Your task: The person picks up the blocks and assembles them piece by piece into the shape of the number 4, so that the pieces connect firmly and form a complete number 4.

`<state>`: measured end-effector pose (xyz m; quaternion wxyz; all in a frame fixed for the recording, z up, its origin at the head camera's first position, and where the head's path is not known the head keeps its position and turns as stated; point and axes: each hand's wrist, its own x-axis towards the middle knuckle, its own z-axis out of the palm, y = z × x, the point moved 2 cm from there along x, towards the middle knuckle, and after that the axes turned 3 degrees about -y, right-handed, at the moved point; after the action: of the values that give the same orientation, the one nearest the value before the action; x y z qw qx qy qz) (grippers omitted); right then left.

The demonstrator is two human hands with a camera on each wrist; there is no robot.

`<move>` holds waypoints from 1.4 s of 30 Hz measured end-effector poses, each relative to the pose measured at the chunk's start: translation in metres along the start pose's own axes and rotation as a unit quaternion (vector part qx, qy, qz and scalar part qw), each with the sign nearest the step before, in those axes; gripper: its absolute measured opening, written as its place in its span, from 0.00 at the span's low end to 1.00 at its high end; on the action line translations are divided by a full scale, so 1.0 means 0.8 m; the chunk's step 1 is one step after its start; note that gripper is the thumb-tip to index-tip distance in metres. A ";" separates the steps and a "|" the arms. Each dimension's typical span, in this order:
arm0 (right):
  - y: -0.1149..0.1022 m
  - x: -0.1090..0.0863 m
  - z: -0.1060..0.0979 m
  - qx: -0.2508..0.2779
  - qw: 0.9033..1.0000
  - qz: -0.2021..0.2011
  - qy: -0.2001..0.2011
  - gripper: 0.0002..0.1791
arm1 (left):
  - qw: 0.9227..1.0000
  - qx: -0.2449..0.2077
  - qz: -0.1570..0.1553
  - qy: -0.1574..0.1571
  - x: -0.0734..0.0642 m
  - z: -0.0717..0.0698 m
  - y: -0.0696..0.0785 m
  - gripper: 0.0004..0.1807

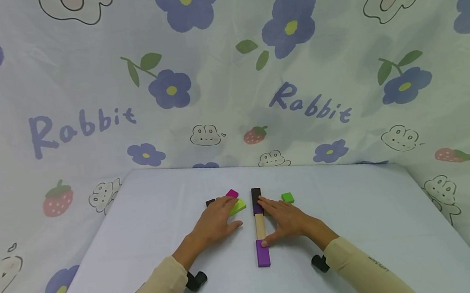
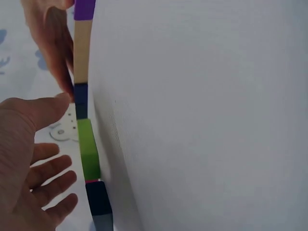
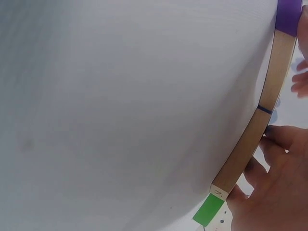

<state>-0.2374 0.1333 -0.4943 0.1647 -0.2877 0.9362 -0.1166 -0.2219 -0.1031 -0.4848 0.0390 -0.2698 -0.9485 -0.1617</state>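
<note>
A straight row of blocks lies on the white table, with a black block (image 1: 256, 196) at its far end, a dark purple one (image 1: 258, 208), a bare wood-coloured one (image 1: 260, 225) and a bright purple block (image 1: 263, 254) nearest me. My right hand (image 1: 289, 220) rests along the row's right side, fingers spread, fingertips at the dark blocks and thumb at the bright purple block's far edge. Left of the row, my left hand (image 1: 215, 221) hovers with relaxed, spread fingers beside a lime green block (image 1: 238, 206), overlapping it in the head view.
A magenta block (image 1: 232, 193) and a small black block (image 1: 210, 202) lie beyond the left hand. A green block (image 1: 287, 198) sits just past the right hand's knuckles. Behind the table (image 1: 157, 189) hangs a patterned cloth (image 1: 221, 104).
</note>
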 end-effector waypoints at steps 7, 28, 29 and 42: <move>-0.001 0.000 -0.001 0.006 1.000 0.001 -0.003 0.69 | 1.000 0.006 -0.023 -0.004 0.001 0.000 -0.008 0.37; 0.001 0.000 -0.001 0.012 1.000 -0.007 -0.001 0.69 | 0.997 -0.025 -0.076 -0.012 0.015 0.000 -0.019 0.29; 0.001 0.000 -0.001 0.012 1.000 -0.007 0.000 0.69 | 0.997 -0.024 -0.077 -0.012 0.016 0.000 -0.019 0.28; 0.002 0.000 0.000 0.010 1.000 -0.006 0.001 0.69 | 0.997 -0.037 -0.069 -0.005 0.025 0.005 -0.021 0.20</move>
<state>-0.2384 0.1348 -0.4949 0.1661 -0.2912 0.9335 -0.1273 -0.2476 -0.1051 -0.4898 0.0129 -0.2059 -0.9584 -0.1972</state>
